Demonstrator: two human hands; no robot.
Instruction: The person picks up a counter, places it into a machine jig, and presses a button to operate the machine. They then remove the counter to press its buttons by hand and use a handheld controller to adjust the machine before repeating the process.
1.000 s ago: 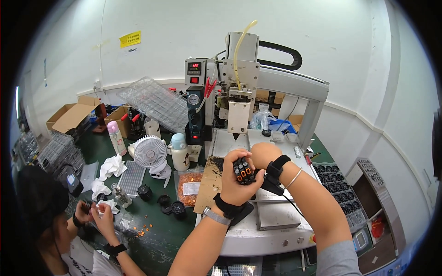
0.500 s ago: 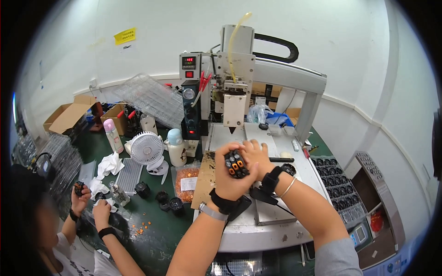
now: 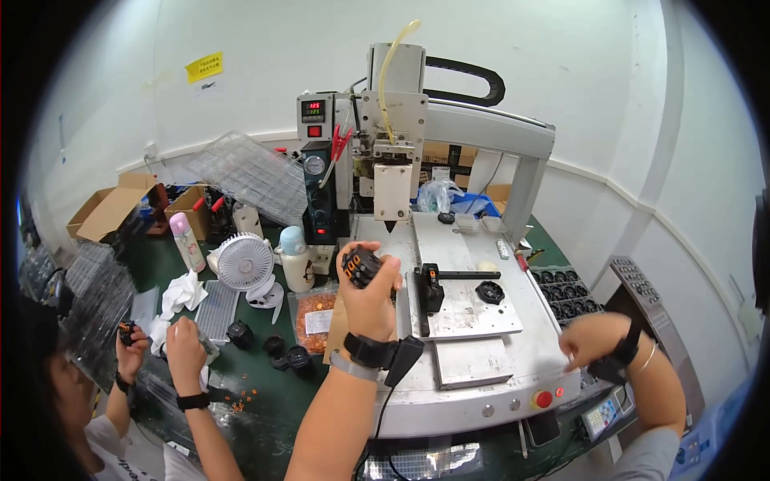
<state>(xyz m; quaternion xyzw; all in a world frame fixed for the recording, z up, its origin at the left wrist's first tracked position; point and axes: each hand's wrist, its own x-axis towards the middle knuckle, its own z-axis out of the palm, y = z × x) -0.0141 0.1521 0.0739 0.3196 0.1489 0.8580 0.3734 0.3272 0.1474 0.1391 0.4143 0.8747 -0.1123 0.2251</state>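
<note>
My left hand [image 3: 369, 293] is closed round a black round part with orange inserts [image 3: 361, 266], raised in front of the dispensing machine [image 3: 393, 184]. My right hand [image 3: 595, 341] is off by the machine's front right corner, above the black trays. Its fingers point down and are smeared by motion, so I cannot tell whether they are closed. Between my hands lies the metal plate [image 3: 481, 321] of the machine. A black fixture [image 3: 431, 290] with an orange piece stands on its left side, and a black ring-shaped part [image 3: 489, 293] lies on its right.
A red button [image 3: 543, 399] sits on the machine's front edge. Trays of black parts [image 3: 565, 293] stand at the right. Leftward are a white fan [image 3: 245, 260], a bottle [image 3: 295, 260], a bag of orange pieces [image 3: 314, 321] and a co-worker's hand [image 3: 186, 353].
My right hand has left the black part and swung right and nearer to me. The left hand keeps the part and has shifted left, uncovering the plate and fixture.
</note>
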